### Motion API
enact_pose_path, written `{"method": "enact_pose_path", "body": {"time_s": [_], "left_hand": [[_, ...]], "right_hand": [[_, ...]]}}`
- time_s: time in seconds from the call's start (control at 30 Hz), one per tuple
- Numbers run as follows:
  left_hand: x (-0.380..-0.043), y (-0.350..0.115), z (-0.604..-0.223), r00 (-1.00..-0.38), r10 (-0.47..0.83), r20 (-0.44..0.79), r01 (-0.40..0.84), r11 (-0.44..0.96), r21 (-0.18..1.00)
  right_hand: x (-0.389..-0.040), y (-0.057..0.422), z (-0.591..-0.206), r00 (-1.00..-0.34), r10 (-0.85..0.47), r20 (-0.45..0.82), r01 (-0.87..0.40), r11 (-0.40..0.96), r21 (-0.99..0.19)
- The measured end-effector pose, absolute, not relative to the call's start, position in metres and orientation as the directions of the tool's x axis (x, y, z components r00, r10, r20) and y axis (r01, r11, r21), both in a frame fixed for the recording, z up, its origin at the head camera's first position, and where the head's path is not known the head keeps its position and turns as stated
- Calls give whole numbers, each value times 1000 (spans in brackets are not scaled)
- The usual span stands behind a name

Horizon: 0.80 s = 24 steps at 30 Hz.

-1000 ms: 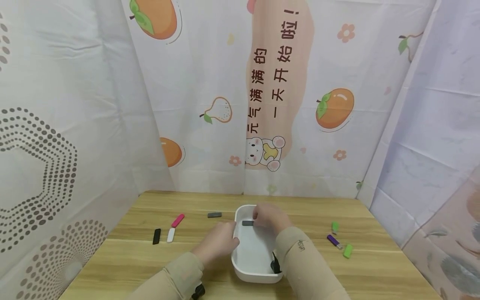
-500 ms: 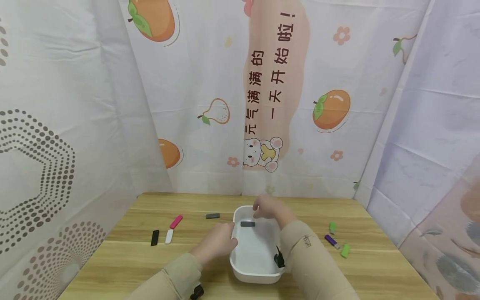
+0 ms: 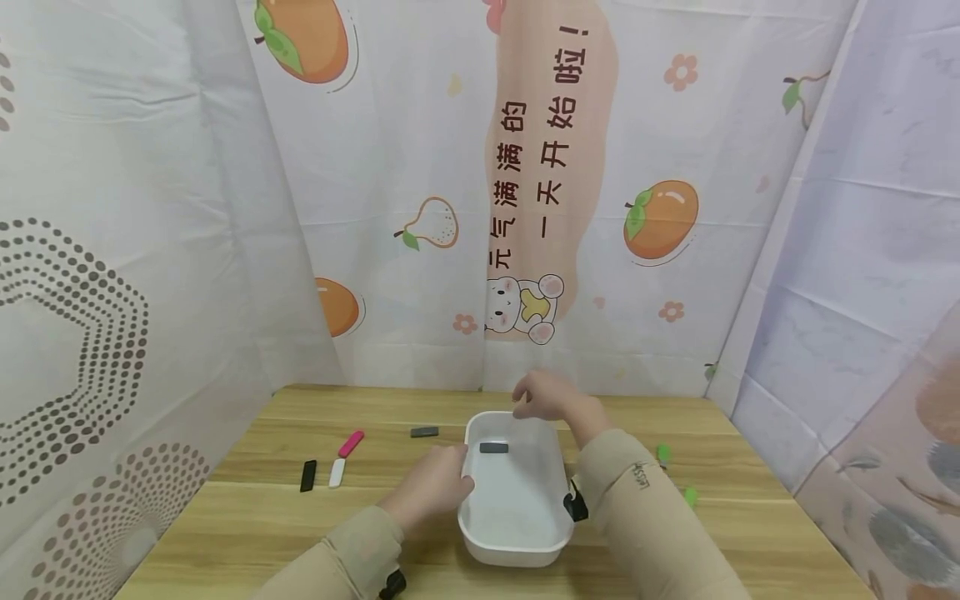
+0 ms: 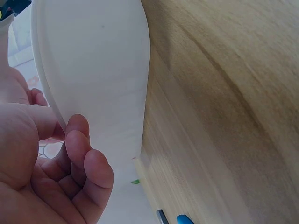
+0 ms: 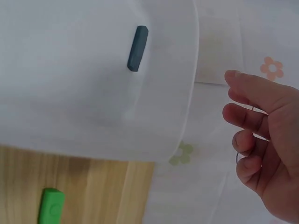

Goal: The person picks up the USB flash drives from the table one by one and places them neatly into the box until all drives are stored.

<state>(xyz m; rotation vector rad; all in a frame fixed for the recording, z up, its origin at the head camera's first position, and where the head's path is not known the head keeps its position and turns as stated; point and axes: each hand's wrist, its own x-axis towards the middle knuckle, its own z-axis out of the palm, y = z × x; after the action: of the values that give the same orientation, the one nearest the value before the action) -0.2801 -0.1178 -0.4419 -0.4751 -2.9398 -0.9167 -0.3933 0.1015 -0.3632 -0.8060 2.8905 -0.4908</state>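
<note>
The left hand [image 3: 431,483] grips the rim of the white box [image 3: 513,508] midway along its left side, while the right hand [image 3: 551,396] hangs empty past the box's far right corner, fingers loosely bent. The box is oblong and plain, with rounded corners, smooth walls and a thin lip; it sits on the table [image 3: 750,542] just right of the gripping hand. Inside, a little beyond that grip and nearer than the right hand, a grey stick [image 3: 493,448] lies flat and crosswise near the far wall: short, slim, dark, bluish in the right wrist view. Left of the grip lie pink [image 3: 351,444], white [image 3: 337,472] and black sticks [image 3: 308,476].
</note>
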Motion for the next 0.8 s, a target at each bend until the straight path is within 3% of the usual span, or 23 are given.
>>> {"method": "enact_pose_path", "body": {"time_s": [0.8], "left_hand": [[-279,-115,-440,-956,276,101,285,783,553]], "right_hand": [[-381,159,-347,-840,-537,79,-523,760,-387]]}}
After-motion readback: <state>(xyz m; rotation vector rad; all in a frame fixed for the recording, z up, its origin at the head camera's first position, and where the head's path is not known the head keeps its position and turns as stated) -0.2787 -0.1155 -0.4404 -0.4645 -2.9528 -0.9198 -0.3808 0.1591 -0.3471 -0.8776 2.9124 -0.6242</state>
